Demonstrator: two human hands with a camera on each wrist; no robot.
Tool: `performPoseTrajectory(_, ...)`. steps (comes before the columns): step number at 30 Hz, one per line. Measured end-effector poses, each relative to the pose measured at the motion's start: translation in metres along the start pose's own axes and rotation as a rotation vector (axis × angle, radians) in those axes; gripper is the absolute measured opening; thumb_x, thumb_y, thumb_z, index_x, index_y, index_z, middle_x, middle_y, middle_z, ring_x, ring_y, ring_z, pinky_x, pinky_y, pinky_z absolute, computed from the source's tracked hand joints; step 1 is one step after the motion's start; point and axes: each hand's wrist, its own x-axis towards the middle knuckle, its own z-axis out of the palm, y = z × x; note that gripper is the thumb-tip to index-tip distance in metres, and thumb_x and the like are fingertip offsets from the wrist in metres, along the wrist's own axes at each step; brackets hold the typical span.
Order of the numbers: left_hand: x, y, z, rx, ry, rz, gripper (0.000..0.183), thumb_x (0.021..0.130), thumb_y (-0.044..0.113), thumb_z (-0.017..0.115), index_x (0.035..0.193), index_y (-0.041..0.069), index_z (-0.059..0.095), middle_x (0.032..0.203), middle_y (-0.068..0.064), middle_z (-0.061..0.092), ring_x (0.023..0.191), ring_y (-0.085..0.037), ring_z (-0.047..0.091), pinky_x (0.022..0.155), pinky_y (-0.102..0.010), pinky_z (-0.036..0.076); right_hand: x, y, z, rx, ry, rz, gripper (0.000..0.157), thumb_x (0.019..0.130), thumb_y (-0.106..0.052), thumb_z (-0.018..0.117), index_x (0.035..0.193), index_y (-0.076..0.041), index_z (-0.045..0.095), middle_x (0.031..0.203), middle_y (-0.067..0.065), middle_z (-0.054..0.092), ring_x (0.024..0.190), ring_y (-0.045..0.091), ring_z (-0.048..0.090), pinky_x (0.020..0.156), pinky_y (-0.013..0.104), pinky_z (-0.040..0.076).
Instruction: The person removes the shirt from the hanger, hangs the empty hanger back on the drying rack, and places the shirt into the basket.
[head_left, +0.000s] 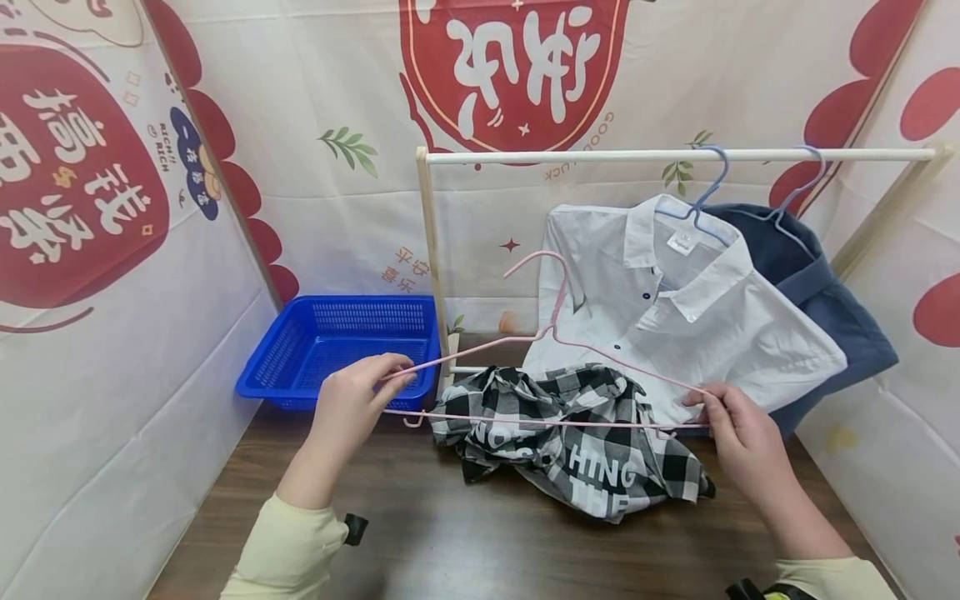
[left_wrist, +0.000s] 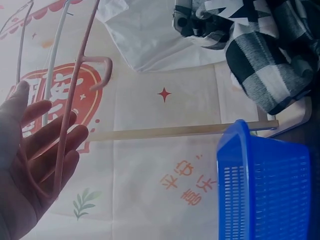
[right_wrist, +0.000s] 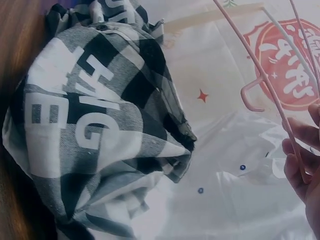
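Observation:
A pink clothes hanger (head_left: 551,332) is held level in front of the rack, its hook pointing up and away. My left hand (head_left: 356,400) grips its left end between thumb and fingers. At the right end, my right hand (head_left: 742,429) holds the corner, with fingers against the wire. Small hooks hang from the lower bar; one (right_wrist: 252,97) shows in the right wrist view. A black-and-white checked shirt (head_left: 592,454) with white lettering lies bunched on the wooden table below the hanger, and the lower bar crosses over it in the head view.
Behind stands a wooden rack with a white rail (head_left: 540,157). A white shirt (head_left: 600,275) and a dark blue garment (head_left: 847,321) hang from it on blue hangers. A blue plastic basket (head_left: 258,387) sits at the left. Printed cloth walls (head_left: 315,217) surround the table (head_left: 420,533).

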Motion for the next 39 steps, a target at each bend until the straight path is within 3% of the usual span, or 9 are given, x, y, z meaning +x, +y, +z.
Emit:
performPoseTrajectory(6,0.007,-0.007,-0.006,-0.001,0.054,-0.006,0.017,0.09,0.017,0.071,0.105,0.01,0.074,0.097,-0.006,0.073,0.085,-0.024,0.07,0.071,-0.041,0.056,0.003,0.005,-0.009,0.004,0.05,0.028,0.017,0.101,-0.004,0.046,0.098,-0.005,0.063,0.077,-0.005,0.054,0.069,-0.002,0.043,0.062,0.017,0.034)
performPoseTrajectory(11,0.011,-0.016,-0.012,0.006,0.085,-0.055,0.023,0.092,0.015,0.068,0.115,0.011,0.072,0.094,-0.007,0.072,0.071,-0.02,0.064,0.062,-0.036,0.053,0.004,0.009,-0.017,0.001,0.101,0.06,0.017,0.102,-0.006,0.047,0.097,-0.003,0.063,0.076,-0.007,0.052,0.067,-0.002,0.042,0.061,0.015,0.033)
performPoseTrajectory(16,0.015,-0.017,-0.013,0.004,0.046,-0.12,0.029,0.094,0.018,0.066,0.123,0.014,0.068,0.092,-0.005,0.071,0.068,-0.017,0.06,0.058,-0.034,0.049,0.005,0.013,-0.023,0.018,0.192,0.111,0.018,0.101,-0.006,0.048,0.094,0.0,0.063,0.073,-0.01,0.052,0.066,-0.002,0.044,0.06,0.011,0.032)
performPoseTrajectory(24,0.027,-0.013,-0.005,0.009,-0.025,-0.124,0.03,0.097,0.022,0.061,0.126,0.016,0.066,0.097,-0.004,0.071,0.075,-0.017,0.065,0.062,-0.035,0.053,0.01,0.015,-0.028,0.025,0.323,0.227,0.02,0.102,-0.007,0.046,0.096,0.005,0.06,0.074,-0.014,0.053,0.068,0.0,0.048,0.064,0.009,0.035)
performPoseTrajectory(31,0.035,-0.008,-0.001,0.022,-0.075,-0.137,0.03,0.099,0.026,0.058,0.127,0.018,0.065,0.1,-0.002,0.071,0.077,-0.017,0.064,0.061,-0.034,0.051,0.02,0.01,-0.027,-0.043,0.367,0.336,0.024,0.102,-0.017,0.047,0.098,0.001,0.061,0.076,-0.022,0.052,0.069,-0.005,0.046,0.064,0.012,0.033)
performPoseTrajectory(39,0.053,-0.001,0.003,0.105,-0.132,-0.087,0.031,0.098,0.026,0.059,0.127,0.017,0.065,0.099,-0.001,0.072,0.081,-0.017,0.067,0.059,-0.032,0.051,0.038,0.005,-0.008,-0.024,0.371,0.355,0.03,0.103,-0.022,0.047,0.104,0.003,0.063,0.076,-0.027,0.052,0.069,-0.007,0.048,0.062,0.013,0.035)
